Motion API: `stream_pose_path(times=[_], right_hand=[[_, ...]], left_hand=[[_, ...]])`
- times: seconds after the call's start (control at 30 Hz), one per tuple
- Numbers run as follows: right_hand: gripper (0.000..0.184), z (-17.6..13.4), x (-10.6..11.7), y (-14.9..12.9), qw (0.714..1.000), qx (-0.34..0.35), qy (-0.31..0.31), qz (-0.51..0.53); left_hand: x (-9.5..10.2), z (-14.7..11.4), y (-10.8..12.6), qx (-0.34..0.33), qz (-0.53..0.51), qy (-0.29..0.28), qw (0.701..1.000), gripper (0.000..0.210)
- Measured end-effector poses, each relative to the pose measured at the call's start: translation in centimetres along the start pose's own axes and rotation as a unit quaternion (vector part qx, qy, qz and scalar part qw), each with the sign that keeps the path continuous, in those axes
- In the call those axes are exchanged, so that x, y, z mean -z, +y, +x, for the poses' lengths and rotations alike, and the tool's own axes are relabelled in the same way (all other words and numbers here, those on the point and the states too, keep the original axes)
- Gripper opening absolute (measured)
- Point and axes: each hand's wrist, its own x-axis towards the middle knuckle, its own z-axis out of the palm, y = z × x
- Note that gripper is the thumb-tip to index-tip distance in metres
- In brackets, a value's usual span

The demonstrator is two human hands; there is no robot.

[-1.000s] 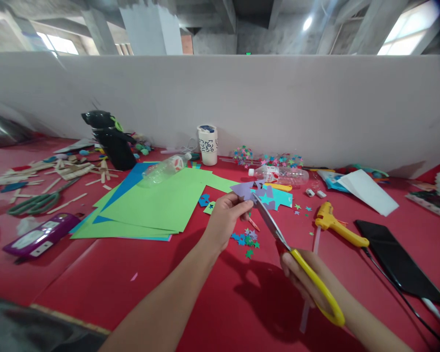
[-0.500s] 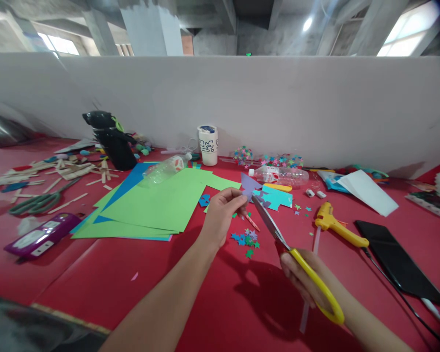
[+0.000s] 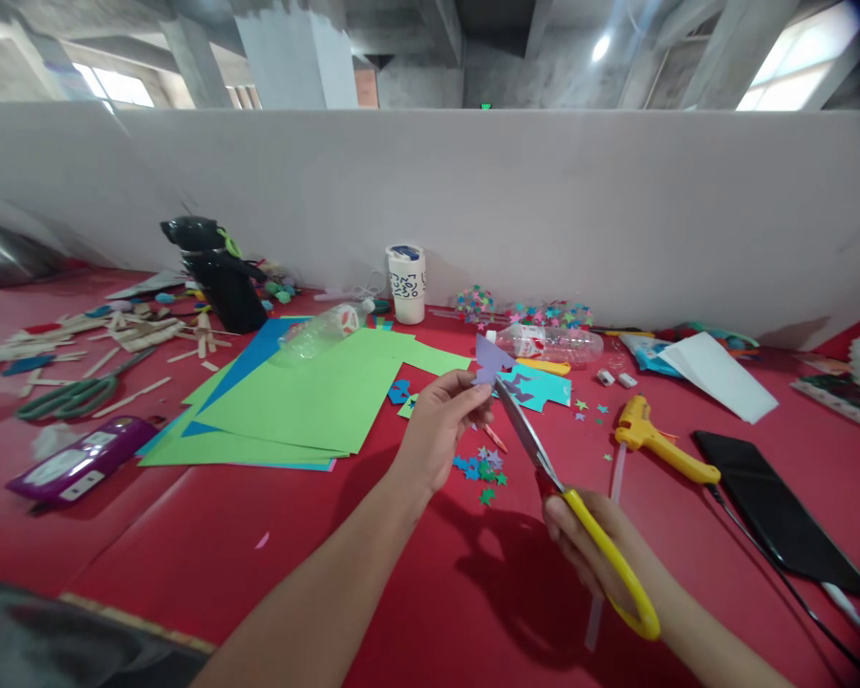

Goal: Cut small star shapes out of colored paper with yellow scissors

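Between the thumb and fingers of my left hand is a small piece of purple paper, held up above the table. My right hand grips a pair of scissors by the yellow handles. The blades point up and to the left, with their tips at the purple paper's lower right edge. Below the hands lies a loose pile of small cut paper stars in blue, green and purple. A cyan paper piece rests on the table just behind the blade tips.
Green paper sheets lie left of my hands. To the right are a yellow glue gun and a black phone-like slab. Plastic bottles and a white cup stand or lie behind. Green-handled scissors and craft sticks are far left.
The purple paper and my left hand have shifted slightly right. My right hand and the scissors have moved slightly left, with the blade tips still at the paper.
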Motion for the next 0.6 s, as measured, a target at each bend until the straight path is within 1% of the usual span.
stream_pose_path(times=[0.1, 0.27, 0.4, 0.6], right_hand=[[0.049, -0.15, -0.09, 0.01, 1.000, -0.004, -0.009, 0.011], [0.049, 0.18, 0.33, 0.05, 0.999, 0.005, -0.017, -0.027], [0.048, 0.41, 0.69, -0.08, 0.998, 0.018, -0.041, -0.044], [0.046, 0.49, 0.67, -0.08, 0.998, 0.023, -0.038, -0.051]], left_hand=[[-0.06, 0.01, -0.12, 0.002, -0.010, 0.007, 1.000, 0.017], [0.06, 0.13, -0.22, 0.004, -0.009, 0.011, 1.000, 0.017], [0.18, 0.13, -0.10, 0.003, 0.010, 0.014, 1.000, 0.016], [0.20, 0.13, 0.31, -0.013, 0.047, 0.029, 0.998, 0.014]])
